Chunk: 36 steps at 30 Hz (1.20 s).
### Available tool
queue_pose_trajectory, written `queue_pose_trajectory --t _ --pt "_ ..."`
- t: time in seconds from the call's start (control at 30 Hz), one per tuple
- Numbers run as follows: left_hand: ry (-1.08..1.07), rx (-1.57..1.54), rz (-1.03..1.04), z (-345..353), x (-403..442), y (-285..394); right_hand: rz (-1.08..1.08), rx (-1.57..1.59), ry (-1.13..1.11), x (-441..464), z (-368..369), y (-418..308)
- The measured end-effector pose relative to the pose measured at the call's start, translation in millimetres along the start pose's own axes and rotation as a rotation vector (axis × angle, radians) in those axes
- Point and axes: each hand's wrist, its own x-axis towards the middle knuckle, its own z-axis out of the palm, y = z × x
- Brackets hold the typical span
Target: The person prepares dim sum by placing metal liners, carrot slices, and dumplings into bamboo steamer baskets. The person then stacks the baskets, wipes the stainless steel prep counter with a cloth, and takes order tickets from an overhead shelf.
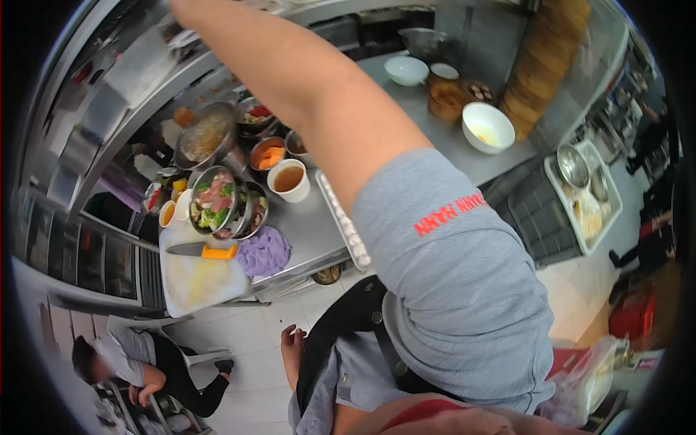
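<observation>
My right arm in a grey sleeve stretches across the view to the top left, over the steel counter (308, 232); its hand is cut off by the upper edge. My left hand (292, 349) hangs low beside my dark apron, above the floor, its fingers loosely bent and holding nothing visible. Below my right forearm are a metal bowl of broccoli and pink meat (212, 201), a white cup of brown liquid (288, 180) and a bowl of orange food (268, 155). A knife with a yellow handle (219, 251) lies on the white cutting board (206, 284) beside a purple cloth (264, 251).
White bowls (489, 128) and stacked bamboo steamers (545, 69) stand at the back right. A grey crate (533, 221) and a white bin with metal bowls (615, 197) are at the right. Another person (138, 355) sits at the lower left. A long egg tray (344, 221) edges the counter.
</observation>
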Motion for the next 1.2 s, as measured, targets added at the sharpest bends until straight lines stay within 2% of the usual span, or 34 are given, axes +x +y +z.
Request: queue_pose_trajectory --t 0.03,0.07,0.13,0.17,0.23,0.37,0.43,0.5,0.57,0.63,0.73,0.8,0.87,0.97,1.03,1.07,1.13,1.17,1.2 --pt "0.003 0.102 0.037 -3 5 -9 -0.041 -0.024 0.039 6 17 4" --pt "0.012 0.197 0.077 -6 6 -14 -0.032 -0.030 -0.040 2 22 6" --pt "-0.004 0.066 0.023 -5 0 5 -0.030 -0.034 -0.199 -16 18 -5" --pt "-0.011 0.000 -0.004 -1 -2 20 -0.083 -0.082 -0.177 -27 10 -7" --pt "-0.035 0.111 0.024 5 0 32 -0.184 -0.179 -0.136 -59 -20 -9" --pt "-0.090 0.311 0.170 17 18 47 -0.131 -0.278 0.270 -95 -28 -17" --pt "-0.059 0.341 0.255 34 31 53 -0.153 -0.210 0.427 -146 -70 -23" --pt "-0.034 0.264 0.189 60 28 92 -0.377 -0.006 0.406 -211 -104 -10" --pt "-0.012 0.176 0.159 81 32 110 -0.490 0.196 0.589 -282 -108 19" --pt "0.009 0.066 0.164 98 40 117 -0.390 0.226 0.400 -352 -112 72" --pt "0.070 -0.045 0.068 136 31 144 -0.040 -0.122 -0.022 -449 -109 201" --pt "0.099 -0.083 0.031 160 28 148 0.250 -0.158 -0.133 -514 -102 282" --pt "0.123 -0.098 0.008 180 35 143 0.269 -0.313 -0.214 -546 -117 333" --pt "0.126 -0.235 -0.090 215 30 162 0.355 -0.241 -0.310 -547 -116 387" --pt "-0.097 -0.475 -0.036 231 36 157 0.333 -0.212 -0.354 -529 -99 413" --pt "-0.078 -0.465 -0.076 239 33 161 0.287 -0.193 -0.320 -526 -76 430" --pt "0.008 -0.433 -0.135 250 35 162 0.223 -0.400 -0.540 -505 -51 434" --pt "0.073 -0.409 -0.156 250 38 159 0.265 -0.404 -0.672 -498 -33 438" --pt "0.046 -0.462 -0.168 250 38 161 0.304 -0.414 -0.805 -491 -13 444"
